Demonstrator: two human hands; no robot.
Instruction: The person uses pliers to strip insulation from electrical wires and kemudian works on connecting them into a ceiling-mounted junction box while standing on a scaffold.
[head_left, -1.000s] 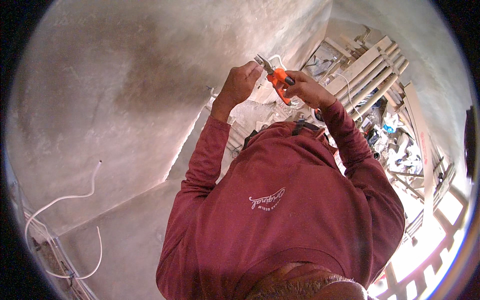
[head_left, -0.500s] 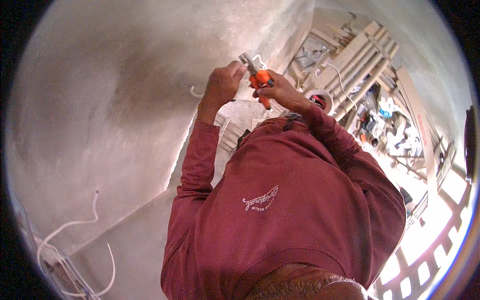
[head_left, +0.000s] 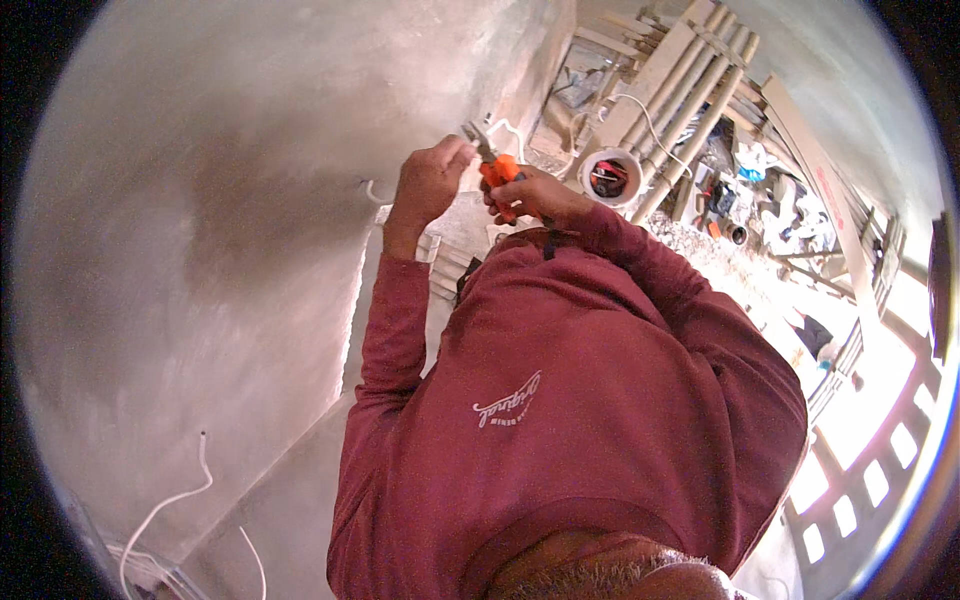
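Note:
My right hand (head_left: 530, 195) grips a pair of pliers (head_left: 500, 172) by its orange handles, with the metal jaws pointing up and to the left. Close beside those jaws is my left hand (head_left: 430, 182), its fingers drawn together. What they pinch, if anything, is too small to make out. A white cable (head_left: 513, 130) bends out just past the jaws. Below and left of my left hand, a short white cable end (head_left: 373, 193) sticks out of the grey plaster wall (head_left: 230, 230).
A white bucket (head_left: 629, 200) with red and dark items stands to the right of my hands. Beyond it lie bamboo poles (head_left: 690, 95), a long board (head_left: 815, 170) and scattered rubbish (head_left: 785, 210). At lower left another white cable (head_left: 165, 500) hangs by the wall.
Both hands and the pliers sit slightly further left in the picture. The view has shifted, so more of the bucket shows. The right hand still holds the pliers.

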